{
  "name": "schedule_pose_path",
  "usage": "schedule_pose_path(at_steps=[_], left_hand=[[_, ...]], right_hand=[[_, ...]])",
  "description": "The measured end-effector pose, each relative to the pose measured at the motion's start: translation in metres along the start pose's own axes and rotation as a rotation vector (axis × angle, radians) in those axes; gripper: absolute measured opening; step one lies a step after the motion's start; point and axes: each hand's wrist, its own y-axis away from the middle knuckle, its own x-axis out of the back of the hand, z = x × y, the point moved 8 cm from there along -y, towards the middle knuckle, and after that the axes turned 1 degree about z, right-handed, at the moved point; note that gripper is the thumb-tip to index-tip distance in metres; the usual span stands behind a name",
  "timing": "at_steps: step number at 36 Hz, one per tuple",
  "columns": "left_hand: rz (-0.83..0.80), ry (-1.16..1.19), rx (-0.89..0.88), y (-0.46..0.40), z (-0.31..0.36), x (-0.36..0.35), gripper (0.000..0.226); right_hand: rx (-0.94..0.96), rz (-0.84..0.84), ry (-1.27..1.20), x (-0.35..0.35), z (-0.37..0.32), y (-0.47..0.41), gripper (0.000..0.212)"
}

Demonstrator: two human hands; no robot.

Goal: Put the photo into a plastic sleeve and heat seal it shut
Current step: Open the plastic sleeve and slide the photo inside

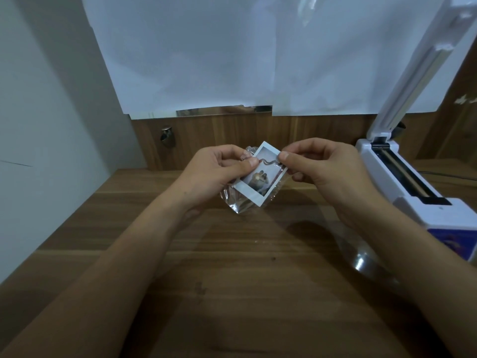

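Observation:
A small white-bordered photo [260, 177] is held tilted above the wooden desk [232, 267], with a clear crinkled plastic sleeve [236, 202] around its lower part. My left hand [216, 171] pinches the sleeve and the photo's left edge with its thumb on top. My right hand [325, 166] pinches the photo's upper right edge between thumb and forefinger. How far the photo sits inside the sleeve is hard to tell. The white heat sealer [413, 182] stands at the right with its arm raised.
More clear plastic [361, 257] lies on the desk in front of the sealer. White paper sheets [258, 60] cover the wall behind. A metal knob [167, 136] sticks out of the wooden back panel. A cable [444, 174] runs behind the sealer.

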Motion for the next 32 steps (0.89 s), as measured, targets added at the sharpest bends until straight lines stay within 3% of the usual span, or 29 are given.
schedule_pose_path(at_steps=[12, 21, 32], left_hand=[[0.013, 0.040, -0.013, -0.001, -0.001, -0.002, 0.015], [0.033, 0.064, -0.031, -0.001, -0.004, -0.005, 0.007], [0.025, 0.171, -0.037, -0.001, -0.005, -0.010, 0.008]], right_hand=[[0.061, -0.007, 0.116, -0.006, -0.002, 0.001, 0.013], [0.136, -0.098, 0.126, -0.017, -0.008, 0.006, 0.022], [0.171, -0.102, 0.171, -0.018, -0.008, 0.006, 0.018]])
